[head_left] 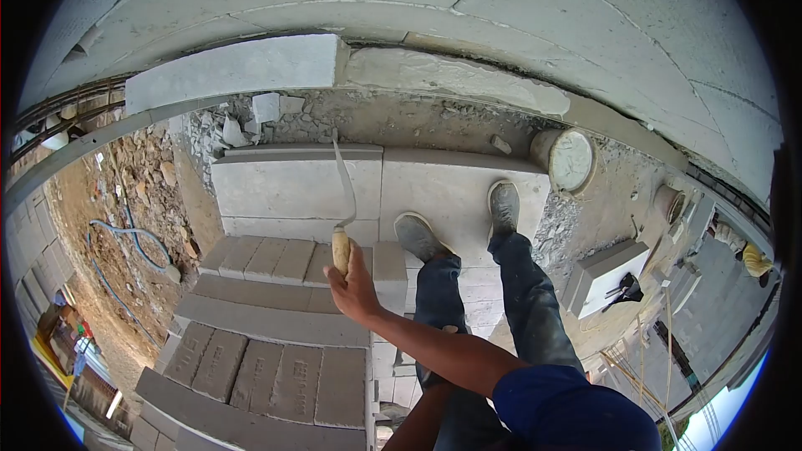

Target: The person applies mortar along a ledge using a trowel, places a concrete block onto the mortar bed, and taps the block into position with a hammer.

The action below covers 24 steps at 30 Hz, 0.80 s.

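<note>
My left hand (pixel 355 288) is wrapped round the wooden handle of a trowel (pixel 344 184), whose thin metal blade points away from me over the pale blocks (pixel 296 188). Below that hand are stacked grey bricks (pixel 276 259). My other forearm (pixel 426 422) reaches down beside my leg, and its hand is hidden from view. Ahead, a white block (pixel 234 71) lies on the wall ledge, beside a stretch of spread mortar (pixel 451 75).
My shoes stand on the pale blocks. A bucket (pixel 573 160) with whitish contents is at the right, near a block (pixel 606 277) with dark tools on it. Rubble and a blue hose (pixel 125 230) lie left. A person (pixel 756 260) shows at the far right.
</note>
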Available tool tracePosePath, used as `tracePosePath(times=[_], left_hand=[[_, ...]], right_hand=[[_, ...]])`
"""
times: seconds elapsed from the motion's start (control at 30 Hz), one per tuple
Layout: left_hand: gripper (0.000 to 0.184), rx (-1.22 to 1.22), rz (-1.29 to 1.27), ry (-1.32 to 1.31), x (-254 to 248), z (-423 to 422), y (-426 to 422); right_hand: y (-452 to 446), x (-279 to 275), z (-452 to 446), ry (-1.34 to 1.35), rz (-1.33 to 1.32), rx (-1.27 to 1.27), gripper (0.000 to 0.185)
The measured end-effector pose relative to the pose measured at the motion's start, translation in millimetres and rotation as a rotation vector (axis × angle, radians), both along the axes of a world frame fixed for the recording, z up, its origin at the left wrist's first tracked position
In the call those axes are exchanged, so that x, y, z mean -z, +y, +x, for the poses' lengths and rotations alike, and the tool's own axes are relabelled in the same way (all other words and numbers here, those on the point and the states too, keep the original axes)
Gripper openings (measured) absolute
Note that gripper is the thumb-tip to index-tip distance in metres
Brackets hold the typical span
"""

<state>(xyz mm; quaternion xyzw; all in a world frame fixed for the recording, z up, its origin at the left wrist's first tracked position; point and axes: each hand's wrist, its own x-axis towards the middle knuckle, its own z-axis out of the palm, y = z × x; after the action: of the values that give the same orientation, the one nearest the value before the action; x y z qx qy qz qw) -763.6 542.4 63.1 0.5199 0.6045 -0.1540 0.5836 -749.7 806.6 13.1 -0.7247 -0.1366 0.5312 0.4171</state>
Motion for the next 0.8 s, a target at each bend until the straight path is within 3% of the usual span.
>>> tracePosePath(times=[0.03, 0.07, 0.1, 0.33, 0.5, 0.6, 0.7, 0.8], left_hand=[[0.046, -0.036, 0.002, -0.037, 21, -18, -32], [0.046, 0.369, -0.004, 0.057, -34, 24, 55], [0.047, 0.348, -0.251, 0.180, -43, 52, 89], [0.033, 0.238, -0.095, 0.179, -33, 69, 50], [0.028, 0.085, -0.098, 0.215, -34, 97, 36], [0.028, 0.007, -0.111, 0.268, -38, 111, 29], [0.033, -0.026, -0.100, 0.309, -40, 127, 19], [0.034, -0.270, -0.159, 0.306, -45, 134, 21]], right_hand=[[-23, 1, 25, 0.054, -0.076, -0.031, 0.060], [-45, 5, 55, 0.015, -0.132, -0.081, 0.061], [-73, 20, 82, -0.077, -0.184, -0.093, 0.061], [-229, 75, 328, -0.620, -0.685, -0.083, 0.066], [-276, 114, 463, -0.689, -1.065, -0.319, 0.062], [-305, 144, 505, -0.674, -1.084, -0.590, 0.064], [-338, 169, 536, -0.355, -1.021, -0.805, 0.061], [-320, 151, 516, -0.458, -0.850, -0.893, 0.057]])
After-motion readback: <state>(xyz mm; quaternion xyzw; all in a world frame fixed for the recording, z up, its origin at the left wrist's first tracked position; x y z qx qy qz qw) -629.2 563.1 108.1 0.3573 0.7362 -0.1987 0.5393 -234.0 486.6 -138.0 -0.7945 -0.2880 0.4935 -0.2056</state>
